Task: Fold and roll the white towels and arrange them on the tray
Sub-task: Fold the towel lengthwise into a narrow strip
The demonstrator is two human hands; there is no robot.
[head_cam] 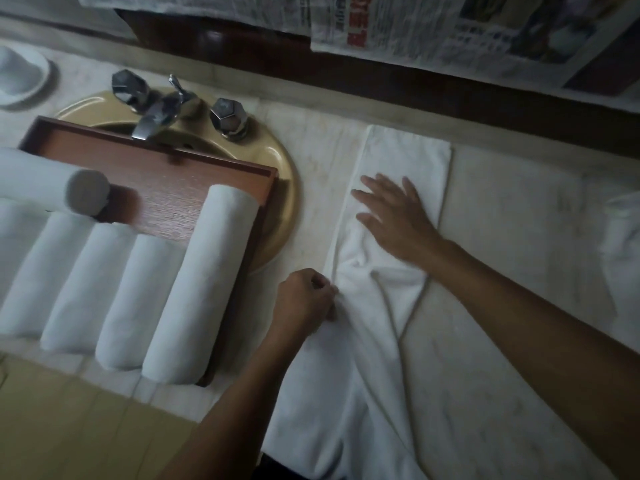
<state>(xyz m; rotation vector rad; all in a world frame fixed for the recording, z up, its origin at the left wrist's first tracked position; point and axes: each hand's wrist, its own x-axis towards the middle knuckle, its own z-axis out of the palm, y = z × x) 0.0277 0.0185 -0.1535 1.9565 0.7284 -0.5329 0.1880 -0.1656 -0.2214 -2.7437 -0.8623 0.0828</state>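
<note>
One white towel (405, 152), judged soft and limp, is lying under the spread right grip (394, 216), while the left grip (304, 296) is pinching its hem, likely the best hold.

A pale, veined marble countertop (519, 216) spreads across the middle of the view under dim, even light. Towards ten o'clock a tan oval basin (277, 157) is sunk into it, with a chrome faucet (152, 119) and two faceted chrome knobs (228, 117) on its back rim. Farther out the same way, at the frame's edge, sits a white dish (20, 77). Across twelve o'clock runs a dark wooden band (346, 74) with newspaper sheets (450, 32) overlapping it (print too blurred to read). At seven o'clock lies a yellowish surface (69, 427).
</note>
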